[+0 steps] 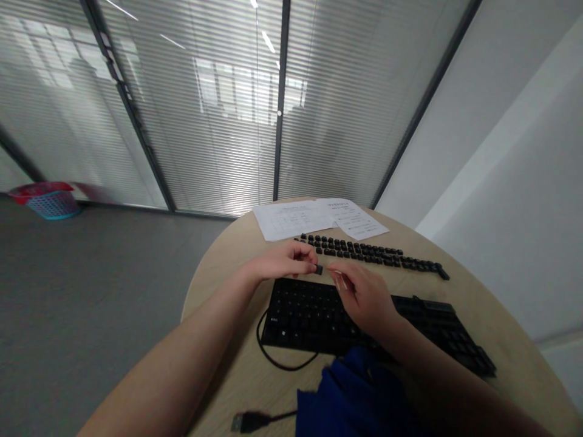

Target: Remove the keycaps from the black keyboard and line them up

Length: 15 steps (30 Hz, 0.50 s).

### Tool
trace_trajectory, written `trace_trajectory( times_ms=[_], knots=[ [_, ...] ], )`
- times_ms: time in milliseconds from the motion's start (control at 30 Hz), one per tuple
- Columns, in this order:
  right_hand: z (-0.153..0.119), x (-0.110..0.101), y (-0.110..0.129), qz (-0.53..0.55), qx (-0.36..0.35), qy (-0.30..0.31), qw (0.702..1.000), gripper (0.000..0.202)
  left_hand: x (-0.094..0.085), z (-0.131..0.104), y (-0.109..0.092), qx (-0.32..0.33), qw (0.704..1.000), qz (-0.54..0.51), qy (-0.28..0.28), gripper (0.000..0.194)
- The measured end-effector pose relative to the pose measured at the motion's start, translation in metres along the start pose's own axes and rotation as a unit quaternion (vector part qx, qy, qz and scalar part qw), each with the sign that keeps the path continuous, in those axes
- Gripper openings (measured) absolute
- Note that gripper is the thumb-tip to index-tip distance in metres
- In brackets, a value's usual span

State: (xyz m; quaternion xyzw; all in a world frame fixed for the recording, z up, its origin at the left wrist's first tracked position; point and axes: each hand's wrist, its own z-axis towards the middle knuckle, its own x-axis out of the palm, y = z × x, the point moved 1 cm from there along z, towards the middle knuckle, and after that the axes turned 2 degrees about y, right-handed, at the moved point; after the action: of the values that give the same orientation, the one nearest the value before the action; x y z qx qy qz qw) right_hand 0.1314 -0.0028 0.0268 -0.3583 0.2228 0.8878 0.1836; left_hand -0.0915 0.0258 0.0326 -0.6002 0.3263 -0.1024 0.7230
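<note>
Above the far edge of a black keyboard (310,309), my left hand (294,260) pinches a small black keycap (319,269) between thumb and fingertips. My right hand (362,294) is just right of the keycap, over the keyboard's middle. Its fingers are bent together near the thumb around something thin and pale, too small to make out. Rows of loose black keycaps (355,247) lie on the table behind both hands. My right hand and forearm hide part of the keyboard.
Printed paper sheets (296,218) lie at the far side of the round wooden table (214,285). A black cable (285,366) loops left of the keyboard, and a USB plug (249,421) rests near the front. Blue cloth (355,400) covers the front edge. A basket (54,203) stands on the floor.
</note>
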Motion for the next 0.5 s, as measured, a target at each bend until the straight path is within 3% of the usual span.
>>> trace_trajectory(
  times_ms=[167, 500],
  knots=[
    [0.002, 0.004, -0.002, -0.055, -0.005, 0.024, 0.998, 0.021, 0.005, 0.003, 0.0, 0.005, 0.999, -0.033, 0.004, 0.018],
    [-0.004, 0.013, -0.01, -0.038, -0.001, 0.043, 0.998, 0.014, 0.018, 0.009, 0.004, 0.0, 0.999, -0.027, 0.026, 0.018]
  ],
)
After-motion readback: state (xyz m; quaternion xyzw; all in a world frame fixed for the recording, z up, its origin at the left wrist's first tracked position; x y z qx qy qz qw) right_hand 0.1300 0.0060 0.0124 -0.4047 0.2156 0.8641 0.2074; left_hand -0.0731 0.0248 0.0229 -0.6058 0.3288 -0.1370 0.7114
